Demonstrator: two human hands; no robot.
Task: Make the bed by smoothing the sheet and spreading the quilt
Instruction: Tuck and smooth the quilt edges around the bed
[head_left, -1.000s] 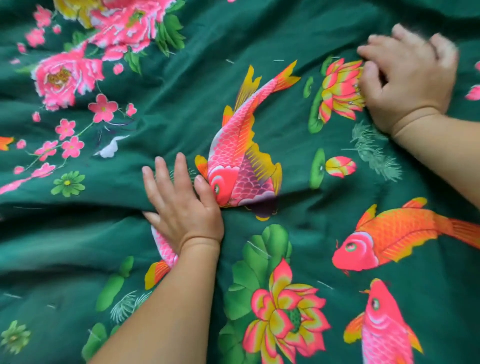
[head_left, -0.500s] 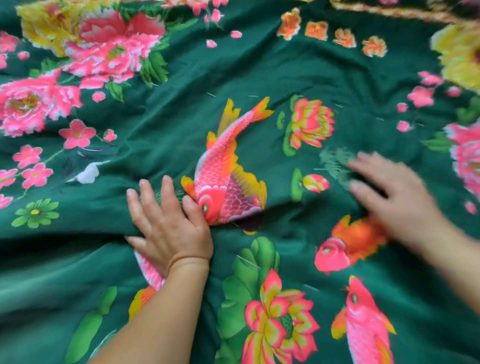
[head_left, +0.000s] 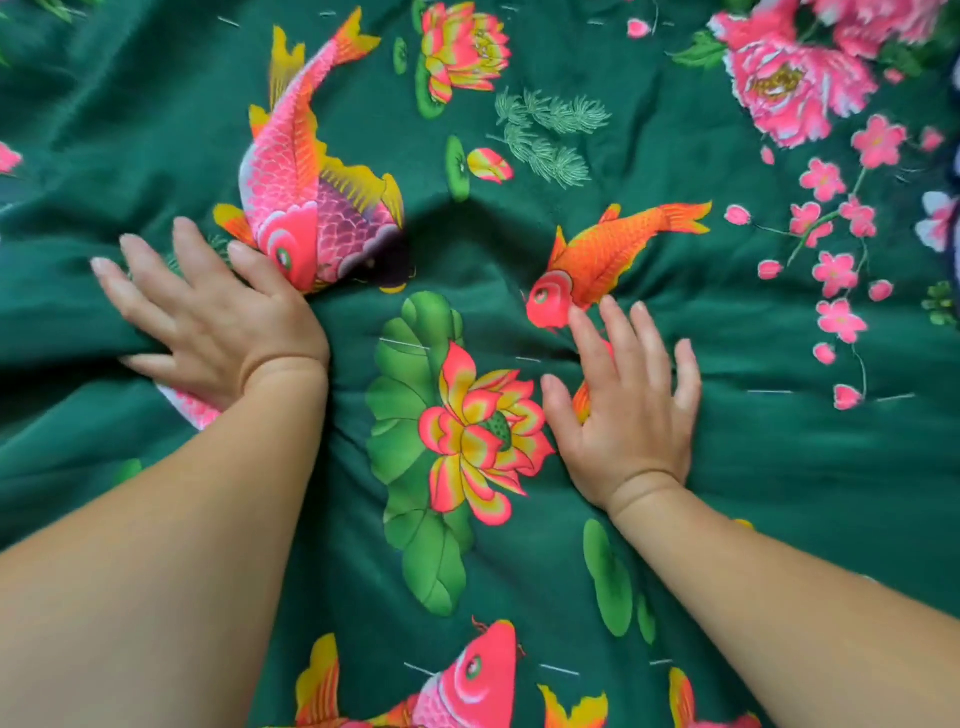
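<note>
A dark green quilt (head_left: 727, 467) printed with pink and orange koi fish, lotus flowers and pink blossoms fills the whole head view. My left hand (head_left: 218, 322) lies flat on it beside the big pink fish, fingers spread and straight, pressing into a deep fold. My right hand (head_left: 628, 410) lies flat just below the orange fish, fingers straight and spread. Creases radiate from between the two hands around the lotus print. No sheet shows under the quilt.
A narrow strip of something dark blue and white (head_left: 955, 208) shows at the right edge of the view. The quilt rumples in soft ridges on the left.
My right hand came down from the far right and now presses flat below the orange fish. The view shifted to the right. My left hand stayed in place.
</note>
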